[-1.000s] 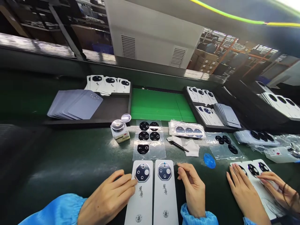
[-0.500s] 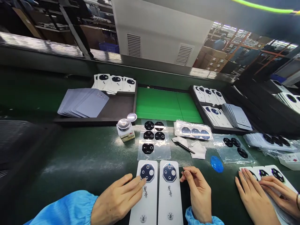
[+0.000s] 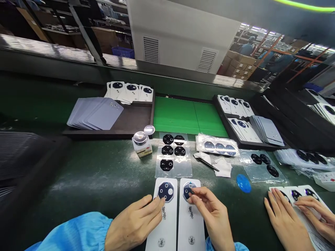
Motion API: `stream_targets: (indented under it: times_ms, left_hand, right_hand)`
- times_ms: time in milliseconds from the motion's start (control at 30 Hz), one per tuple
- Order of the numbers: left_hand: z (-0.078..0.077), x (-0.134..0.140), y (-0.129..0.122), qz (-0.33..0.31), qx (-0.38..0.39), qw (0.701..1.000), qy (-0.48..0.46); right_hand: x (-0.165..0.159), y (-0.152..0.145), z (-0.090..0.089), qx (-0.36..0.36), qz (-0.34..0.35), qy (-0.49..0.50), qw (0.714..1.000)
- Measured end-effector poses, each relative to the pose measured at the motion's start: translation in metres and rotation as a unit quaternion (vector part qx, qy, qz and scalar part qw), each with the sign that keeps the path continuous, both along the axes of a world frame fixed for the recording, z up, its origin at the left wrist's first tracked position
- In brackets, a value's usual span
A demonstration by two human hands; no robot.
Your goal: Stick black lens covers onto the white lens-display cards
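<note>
Two long white panels, a left one (image 3: pixel 164 226) and a right one (image 3: pixel 192 226), lie side by side before me. Each bears a dark blue octagon with several ringed holes, dark lettering and a round emblem. My left hand (image 3: pixel 136 221) lies with its fingers stretched out on the left panel, tips at the lower edge of its octagon (image 3: pixel 162 190). Over the right panel's octagon (image 3: pixel 186 189), my right hand (image 3: pixel 213 216) is closed in a pinch. Something small and dark shows at its fingertips, too small to name. A bit of blue sits at that octagon's top.
Beyond the panels lie a clear sheet of black octagons (image 3: pixel 160 170), tweezers (image 3: pixel 206 162), white cloths (image 3: pixel 223 168), a dispenser bottle (image 3: pixel 142 146) and a blue disc (image 3: pixel 243 183). Farther back are black trays (image 3: pixel 125 132) of plates. A co-worker's hands (image 3: pixel 285 219) rest on panels at right.
My right hand has moved left, from beside the right panel to over its octagon. My left hand stays on the left panel. The whole view has shifted slightly.
</note>
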State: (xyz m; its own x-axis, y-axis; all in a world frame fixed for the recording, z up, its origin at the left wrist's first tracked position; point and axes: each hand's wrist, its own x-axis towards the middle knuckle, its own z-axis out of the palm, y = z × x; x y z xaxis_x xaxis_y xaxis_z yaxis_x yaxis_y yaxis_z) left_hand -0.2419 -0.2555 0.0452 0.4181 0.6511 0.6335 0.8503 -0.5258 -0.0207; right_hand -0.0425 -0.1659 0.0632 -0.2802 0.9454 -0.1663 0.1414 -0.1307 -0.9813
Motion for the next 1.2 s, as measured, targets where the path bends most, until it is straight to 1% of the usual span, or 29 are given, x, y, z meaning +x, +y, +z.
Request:
stream_targets:
  times_ms: [33, 100, 167, 233, 267, 333, 400, 500, 567, 600, 667, 733, 800, 867, 967, 1100, 1200]
  left_hand:
    - [0.0, 0.001, 0.0, 0.005, 0.001, 1.0, 0.001]
    - [0.0, 0.004, 0.0, 0.012, 0.003, 1.0, 0.003]
    - [-0.001, 0.005, 0.0, 0.019, 0.004, 1.0, 0.004]
    - [-0.001, 0.005, 0.0, 0.022, 0.008, 1.0, 0.0]
    - [-0.002, 0.005, 0.0, 0.023, 0.01, 1.0, -0.002]
    - [-0.003, 0.005, -0.001, 0.024, 0.013, 1.0, -0.003]
    - [-0.005, 0.005, -0.001, 0.023, 0.012, 1.0, -0.001]
    - [-0.007, 0.005, 0.0, 0.019, 0.006, 1.0, 0.005]
    - [-0.008, 0.005, 0.0, 0.018, 0.004, 1.0, 0.002]
    - [-0.008, 0.005, 0.001, 0.018, 0.007, 1.0, 0.001]
    - [-0.007, 0.006, 0.001, 0.017, 0.012, 1.0, 0.0]
    - [-0.007, 0.006, 0.0, 0.015, 0.019, 1.0, 0.002]
    - [-0.007, 0.006, 0.0, 0.012, 0.019, 1.0, 0.004]
    - [-0.008, 0.006, -0.001, 0.013, 0.016, 1.0, 0.011]
    - [-0.009, 0.006, -0.002, 0.016, 0.015, 1.0, 0.011]
    - [-0.009, 0.006, 0.0, 0.014, 0.016, 1.0, 0.004]
    - [-0.009, 0.006, 0.001, 0.016, 0.021, 1.0, 0.003]
  right_hand:
    - [-0.005, -0.004, 0.0, 0.024, 0.027, -0.015, 0.999]
    - [-0.017, -0.01, -0.001, 0.112, 0.083, -0.058, 0.989]
    - [-0.029, -0.014, -0.004, 0.23, 0.109, -0.114, 0.96]
    - [-0.038, -0.016, -0.007, 0.333, 0.095, -0.173, 0.922]
    - [-0.042, -0.017, -0.008, 0.37, 0.086, -0.198, 0.904]
    - [-0.045, -0.017, -0.011, 0.418, 0.081, -0.238, 0.873]
    - [-0.046, -0.018, -0.012, 0.452, 0.085, -0.263, 0.848]
    - [-0.048, -0.02, -0.014, 0.485, 0.088, -0.291, 0.82]
    - [-0.05, -0.021, -0.016, 0.495, 0.092, -0.305, 0.808]
    - [-0.05, -0.021, -0.017, 0.494, 0.093, -0.307, 0.808]
    - [-0.051, -0.02, -0.016, 0.481, 0.092, -0.3, 0.819]
    - [-0.052, -0.019, -0.015, 0.468, 0.077, -0.288, 0.832]
    - [-0.052, -0.019, -0.014, 0.469, 0.058, -0.284, 0.834]
    - [-0.053, -0.02, -0.013, 0.483, 0.055, -0.293, 0.823]
    - [-0.055, -0.021, -0.014, 0.5, 0.075, -0.31, 0.805]
    - [-0.055, -0.02, -0.013, 0.497, 0.071, -0.32, 0.803]
    - [-0.054, -0.02, -0.014, 0.513, 0.066, -0.335, 0.787]
